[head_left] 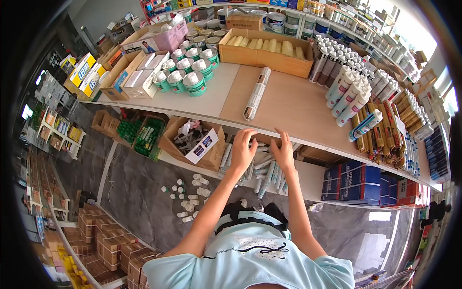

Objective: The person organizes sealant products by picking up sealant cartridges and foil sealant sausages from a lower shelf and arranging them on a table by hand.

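Observation:
Both hands are raised in front of my body, just short of the table's front edge. My left hand [244,151] has its fingers bent and apart, with nothing in it. To its right, my right hand [284,151] is also empty, its fingers spread. Beyond them a sausage-shaped sealant tube [257,94] with a printed wrapper lies on the brown tabletop [288,106], touched by neither hand. Below the hands, many silvery tubes [269,176] lie loosely on the lower shelf.
Green cans [194,84] stand left on the table. An open carton [267,50] of yellowish tubes sits at the back, sealant cartridges [353,103] at the right. A carton of scraps [192,142] and blue boxes [358,183] are below; white bottles [190,204] stand on the floor.

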The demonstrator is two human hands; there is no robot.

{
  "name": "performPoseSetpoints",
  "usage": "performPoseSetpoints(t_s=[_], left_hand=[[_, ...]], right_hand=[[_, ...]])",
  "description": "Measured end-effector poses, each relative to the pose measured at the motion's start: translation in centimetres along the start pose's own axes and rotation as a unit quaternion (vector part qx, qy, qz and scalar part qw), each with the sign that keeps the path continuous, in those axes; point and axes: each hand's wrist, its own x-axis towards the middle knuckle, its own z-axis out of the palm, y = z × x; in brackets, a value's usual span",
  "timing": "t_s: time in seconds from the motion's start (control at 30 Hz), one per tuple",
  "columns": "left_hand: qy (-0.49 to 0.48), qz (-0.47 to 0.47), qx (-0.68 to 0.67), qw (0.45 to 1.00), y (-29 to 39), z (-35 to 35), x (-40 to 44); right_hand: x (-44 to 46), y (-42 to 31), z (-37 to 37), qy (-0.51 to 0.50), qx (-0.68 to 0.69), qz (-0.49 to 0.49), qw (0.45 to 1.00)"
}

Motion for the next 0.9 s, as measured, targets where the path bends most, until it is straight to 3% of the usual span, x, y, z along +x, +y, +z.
performPoseSetpoints(t_s=[0.07, 0.13, 0.23, 0.47, 0.67, 0.77, 0.9], left_hand=[[0.008, 0.004, 0.001, 1.0, -1.1, -0.7, 0.8], [0.015, -0.013, 0.021, 1.0, -1.9, -0.9, 1.6], [-0.003, -0.03, 0.025, 0.999, -2.3, -0.8, 2.6], [-0.006, -0.059, 0.056, 0.997, -4.6, 2.0, 4.6], [-0.003, -0.082, 0.079, 0.994, -5.8, 3.5, 4.9], [0.024, -0.095, 0.08, 0.992, -5.4, 3.5, 5.1], [0.03, -0.105, 0.055, 0.993, -6.6, 4.0, 5.0]], right_hand=[[1.1, -0.8, 0.7, -0.002, 0.019, 0.033, 0.999], [2.1, -0.2, 1.5, 0.025, 0.006, -0.013, 1.0], [3.6, 0.7, 1.9, 0.011, 0.082, 0.053, 0.995], [7.8, 3.2, 3.6, -0.025, 0.013, 0.024, 0.999], [11.9, 4.5, 5.0, -0.02, -0.059, 0.093, 0.994], [13.8, 6.0, 6.6, -0.021, -0.11, 0.081, 0.99], [16.9, 5.3, 7.7, -0.026, -0.104, 0.124, 0.986]])
